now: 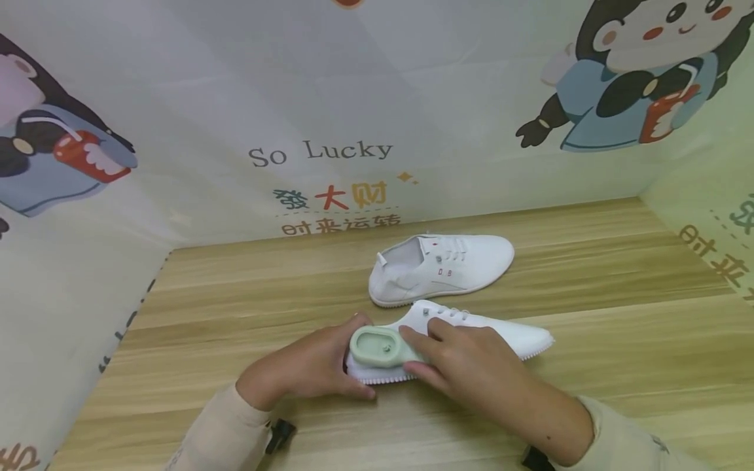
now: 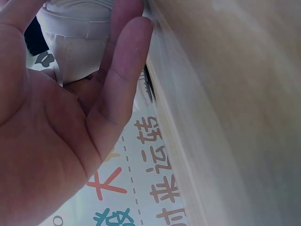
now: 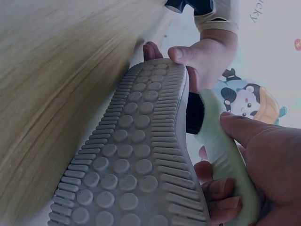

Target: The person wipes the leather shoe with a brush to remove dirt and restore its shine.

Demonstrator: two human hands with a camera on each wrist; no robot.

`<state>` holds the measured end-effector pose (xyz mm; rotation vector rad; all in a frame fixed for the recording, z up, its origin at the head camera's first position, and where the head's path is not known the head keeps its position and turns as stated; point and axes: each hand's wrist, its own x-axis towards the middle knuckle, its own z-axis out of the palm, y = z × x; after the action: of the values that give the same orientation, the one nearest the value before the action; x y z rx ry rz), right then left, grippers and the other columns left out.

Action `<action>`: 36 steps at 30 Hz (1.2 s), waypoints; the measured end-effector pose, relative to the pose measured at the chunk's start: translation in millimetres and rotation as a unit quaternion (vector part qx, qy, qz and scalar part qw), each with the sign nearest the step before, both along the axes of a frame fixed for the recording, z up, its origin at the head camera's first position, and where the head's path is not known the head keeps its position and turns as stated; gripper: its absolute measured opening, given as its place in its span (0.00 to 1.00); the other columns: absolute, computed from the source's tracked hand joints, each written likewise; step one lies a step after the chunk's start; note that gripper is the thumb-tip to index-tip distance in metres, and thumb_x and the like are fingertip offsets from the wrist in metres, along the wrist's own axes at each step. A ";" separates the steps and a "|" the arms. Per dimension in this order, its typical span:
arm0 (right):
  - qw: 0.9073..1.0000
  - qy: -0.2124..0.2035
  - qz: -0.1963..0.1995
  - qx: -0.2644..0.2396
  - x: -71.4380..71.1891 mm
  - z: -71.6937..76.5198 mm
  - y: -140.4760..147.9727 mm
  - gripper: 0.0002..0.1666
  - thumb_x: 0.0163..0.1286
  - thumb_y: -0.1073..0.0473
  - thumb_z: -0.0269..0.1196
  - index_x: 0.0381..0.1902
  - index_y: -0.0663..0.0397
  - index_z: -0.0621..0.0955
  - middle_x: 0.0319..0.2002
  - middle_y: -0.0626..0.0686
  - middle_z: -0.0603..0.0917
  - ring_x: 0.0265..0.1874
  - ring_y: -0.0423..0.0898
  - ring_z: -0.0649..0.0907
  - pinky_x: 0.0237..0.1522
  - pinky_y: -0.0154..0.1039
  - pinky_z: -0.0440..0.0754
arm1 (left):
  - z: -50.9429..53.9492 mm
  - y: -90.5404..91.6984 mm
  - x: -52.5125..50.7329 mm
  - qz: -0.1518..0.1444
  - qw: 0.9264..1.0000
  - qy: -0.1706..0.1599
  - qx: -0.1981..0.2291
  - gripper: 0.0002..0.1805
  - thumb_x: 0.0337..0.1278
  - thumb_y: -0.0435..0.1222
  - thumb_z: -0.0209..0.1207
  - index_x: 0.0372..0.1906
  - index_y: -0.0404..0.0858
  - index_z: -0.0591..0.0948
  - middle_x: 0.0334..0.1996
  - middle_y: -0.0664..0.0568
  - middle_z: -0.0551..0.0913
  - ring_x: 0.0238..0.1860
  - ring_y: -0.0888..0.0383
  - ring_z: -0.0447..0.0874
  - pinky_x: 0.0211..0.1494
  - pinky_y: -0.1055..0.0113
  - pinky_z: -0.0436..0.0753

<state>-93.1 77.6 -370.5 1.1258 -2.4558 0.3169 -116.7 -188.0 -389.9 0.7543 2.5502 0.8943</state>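
Note:
A white lace-up shoe (image 1: 512,333) is tilted on its side, and its studded sole (image 3: 136,132) shows in the right wrist view. My left hand (image 1: 312,360) holds this shoe round the heel, whose back (image 2: 77,47) appears near the palm in the left wrist view. In my right hand (image 1: 465,353) is a pale green shoe brush (image 1: 377,347), gripped by its handle. Its black bristles (image 3: 195,113) face the shoe's side near the heel; whether they touch I cannot tell. A matching white shoe (image 1: 471,261) stands upright just behind.
The wood-grain tabletop (image 1: 247,288) lies under both shoes. Printed sheets with cartoon figures and lettering form a back wall (image 1: 194,144) and side walls. Black straps or mounts (image 1: 279,435) show at the wrists.

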 end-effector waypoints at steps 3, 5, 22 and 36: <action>1.000 0.007 -0.007 0.000 0.9 0.6 2.1 0.26 0.65 0.40 0.66 0.56 0.46 0.84 0.28 0.44 0.75 0.18 0.36 0.67 0.18 0.30 0.66 | 0.5 0.6 -0.8 -0.001 1.000 0.003 -0.001 0.38 0.39 0.46 0.79 0.56 0.54 0.69 0.46 0.66 0.80 0.46 0.65 0.79 0.55 0.65 0.77; 1.000 0.011 -0.011 -0.001 1.4 0.7 3.5 0.26 0.64 0.40 0.66 0.56 0.45 0.85 0.28 0.44 0.75 0.17 0.36 0.66 0.18 0.30 0.65 | 0.8 0.7 -1.3 0.000 1.000 0.005 -0.003 0.38 0.40 0.47 0.79 0.56 0.54 0.69 0.46 0.65 0.80 0.45 0.65 0.79 0.54 0.65 0.77; 0.998 0.059 -0.028 -0.017 6.0 0.4 30.5 0.25 0.62 0.38 0.66 0.53 0.40 0.85 0.26 0.42 0.74 0.15 0.34 0.63 0.16 0.28 0.60 | 1.4 1.8 -1.8 0.009 1.000 0.000 -0.020 0.38 0.40 0.49 0.78 0.56 0.51 0.68 0.40 0.63 0.80 0.38 0.64 0.79 0.44 0.69 0.77; 0.997 0.042 -0.052 -0.026 8.1 5.2 62.9 0.29 0.74 0.31 0.49 0.53 0.39 0.86 0.29 0.42 0.77 0.16 0.32 0.66 0.17 0.29 0.61 | 1.2 1.7 -2.8 0.013 1.000 -0.004 -0.018 0.39 0.40 0.51 0.78 0.57 0.50 0.68 0.41 0.63 0.80 0.40 0.64 0.79 0.46 0.68 0.77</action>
<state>-85.1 140.6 -365.2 0.9669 -2.4073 0.2927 -119.5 -186.4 -388.7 0.7068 2.5678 0.8553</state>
